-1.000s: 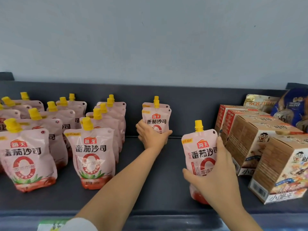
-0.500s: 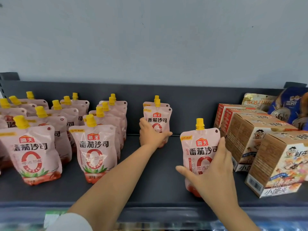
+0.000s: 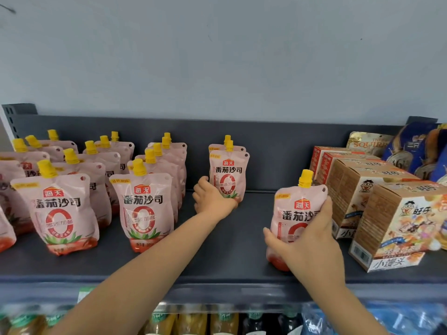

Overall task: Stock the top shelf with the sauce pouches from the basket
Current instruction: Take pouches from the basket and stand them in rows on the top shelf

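Pink sauce pouches with yellow caps stand in several rows on the left of the dark top shelf. At the back middle, my left hand grips the base of an upright pouch, with another pouch right behind it. Near the shelf's front right, my right hand is wrapped around the front of a further upright pouch, which rests on the shelf beside the boxes. The basket is out of view.
Brown snack boxes stand in rows on the right, close to the pouch in my right hand. Blue and gold snack bags sit behind them. Bottles line the shelf below. Bare shelf lies between my two arms.
The view has tilted down a little, showing the lower shelf. My right hand has shifted the front pouch slightly right, toward the boxes. My left hand stays on the back pouch.
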